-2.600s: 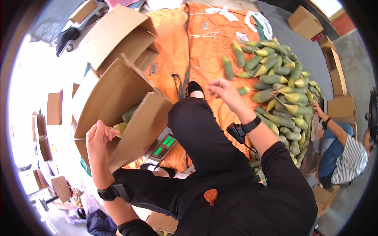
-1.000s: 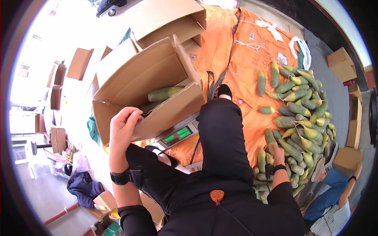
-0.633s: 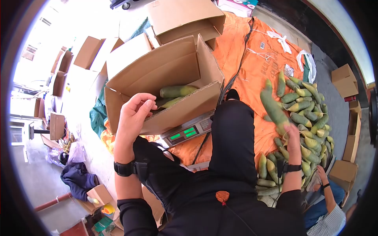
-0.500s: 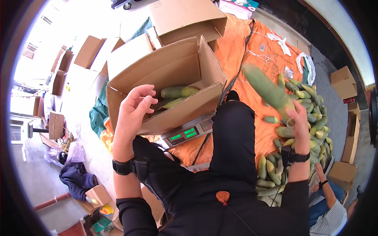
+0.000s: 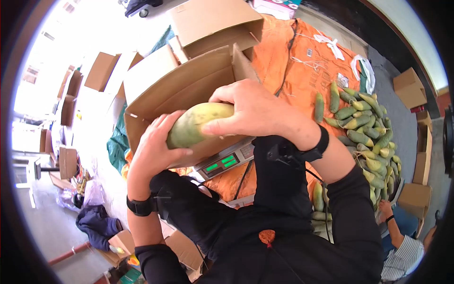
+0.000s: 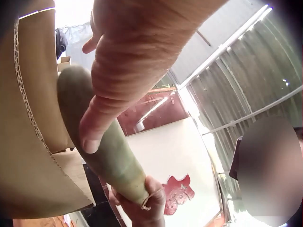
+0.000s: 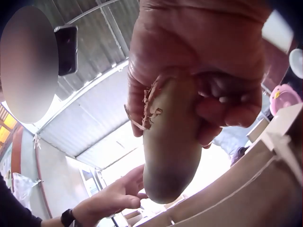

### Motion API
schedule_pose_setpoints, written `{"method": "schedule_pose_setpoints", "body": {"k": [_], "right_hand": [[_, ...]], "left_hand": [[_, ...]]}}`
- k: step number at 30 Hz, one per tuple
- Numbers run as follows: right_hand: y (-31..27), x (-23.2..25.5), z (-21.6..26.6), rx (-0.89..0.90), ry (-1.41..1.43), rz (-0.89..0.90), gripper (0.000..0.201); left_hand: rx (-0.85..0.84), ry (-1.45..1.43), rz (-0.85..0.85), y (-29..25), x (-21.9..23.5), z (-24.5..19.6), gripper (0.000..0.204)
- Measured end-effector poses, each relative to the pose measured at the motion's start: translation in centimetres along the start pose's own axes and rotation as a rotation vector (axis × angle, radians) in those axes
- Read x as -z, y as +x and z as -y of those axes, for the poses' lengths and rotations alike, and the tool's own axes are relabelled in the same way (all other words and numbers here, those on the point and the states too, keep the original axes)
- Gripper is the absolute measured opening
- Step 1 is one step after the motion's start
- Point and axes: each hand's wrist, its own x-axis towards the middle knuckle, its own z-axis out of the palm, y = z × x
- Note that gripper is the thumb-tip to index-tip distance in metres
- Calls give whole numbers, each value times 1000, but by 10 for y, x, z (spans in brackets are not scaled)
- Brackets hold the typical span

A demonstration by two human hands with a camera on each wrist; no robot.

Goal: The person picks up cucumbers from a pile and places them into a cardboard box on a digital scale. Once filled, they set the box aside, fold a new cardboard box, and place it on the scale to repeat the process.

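A green radish (image 5: 188, 126), paler at one end, is held between both hands over the open cardboard box (image 5: 177, 87). My right hand (image 5: 257, 111) grips its pale, rooted end; in the right wrist view the fingers curl round that end of the radish (image 7: 170, 142). My left hand (image 5: 153, 146) holds the greener end, and in the left wrist view its thumb lies across the radish (image 6: 106, 151). The box stands on a digital scale (image 5: 224, 161) with lit green digits. Hands and radish hide the radishes inside the box.
A heap of green radishes (image 5: 371, 142) lies on an orange sheet (image 5: 302, 61) at the right. Another open box (image 5: 215, 21) stands behind. My knee (image 5: 281, 175) is beside the scale. A person in a striped shirt (image 5: 404, 258) reaches toward the heap.
My right hand has taken a green radish from the heap and carried it left to the box. My left hand, earlier holding nothing at the box rim, now holds its other end.
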Motion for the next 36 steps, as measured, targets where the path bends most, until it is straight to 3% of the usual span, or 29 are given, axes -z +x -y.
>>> {"method": "schedule_pose_setpoints", "body": {"k": [2,3,6,8,10,12,14,16,17,18,19,21,23,25,29,31,32,34,36], "right_hand": [[-8,-6,-16,-30,366,-187,42],[-16,0,-27,-24,377,-240,24],[-57,11,-63,-119,564,-517,21],[-92,4,-110,-284,542,-617,20],[-138,-13,-153,-542,437,-562,21],[-195,-65,-221,-652,251,-556,21],[-255,-105,-245,-836,74,-372,22],[-321,-159,-271,-970,16,-324,23],[-350,-177,-280,-1027,-31,-197,23],[-375,-189,-282,-1079,-75,-67,23],[-394,-195,-277,-1096,-65,-74,23],[-425,-205,-267,-1366,14,-183,27],[-451,-212,-267,-1453,-54,-219,24],[-468,-208,-264,-1545,-90,-273,20],[-484,-174,-249,-1671,-203,-257,26],[-481,-155,-238,-1806,-408,-375,37],[-484,-156,-239,-1800,-408,-374,37],[-499,-157,-239,-1924,-410,-601,49],[-537,-176,-270,-1985,-226,-677,60]], "left_hand": [[-63,-70,3,-2,-6,15,71],[17,-162,-6,-3,-7,19,68],[269,-468,-1,-1,-14,42,60],[266,-486,17,2,-20,49,54],[402,-357,136,6,-23,52,49],[343,-258,217,10,-28,62,45],[357,-62,345,13,-34,65,43],[324,-33,380,17,-40,71,42],[283,-1,375,17,-45,80,42],[244,31,370,19,-48,83,42],[227,16,385,19,-45,68,39],[261,3,418,19,-44,87,37],[305,-10,440,18,-48,95,36],[345,-235,303,17,-49,95,31],[337,-265,179,18,-43,80,28],[361,-332,33,15,-40,77,28],[364,-331,29,14,-38,76,28],[363,-323,-10,12,-33,74,29],[361,-321,-52,9,-32,66,29]]}}
